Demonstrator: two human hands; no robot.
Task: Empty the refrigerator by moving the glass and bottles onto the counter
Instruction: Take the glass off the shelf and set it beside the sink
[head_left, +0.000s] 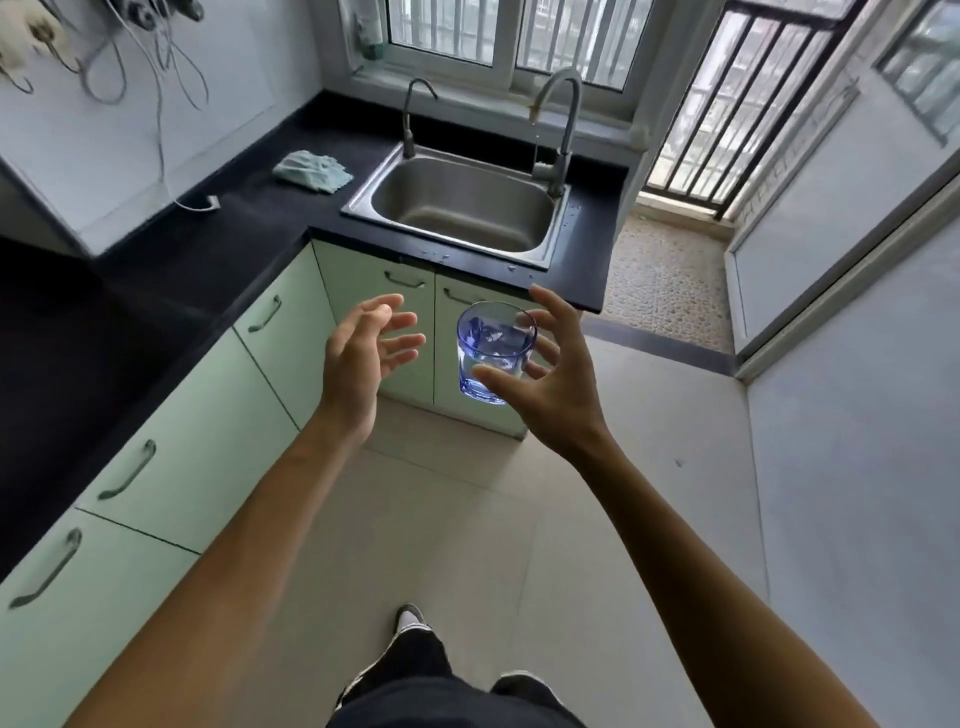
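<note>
Right hand (553, 387) grips blue glass (493, 351), thumb in front, fingers partly hidden behind it. The glass is upright in mid-air, in front of the green cabinet (395, 332) and short of the black counter (208, 249). Can't tell what's in it. Left hand (358, 364) is empty with fingers spread, just beside the glass. 2 faucets stand at the sink (457, 202). Wall items top left are blurred.

A blue glass (493, 353) was gripped by the right hand (550, 384). The left hand (363, 358) was held open at its nine o'clock, apart. The sink (457, 202) was set in the counter (208, 249) at twelve o'clock.
</note>
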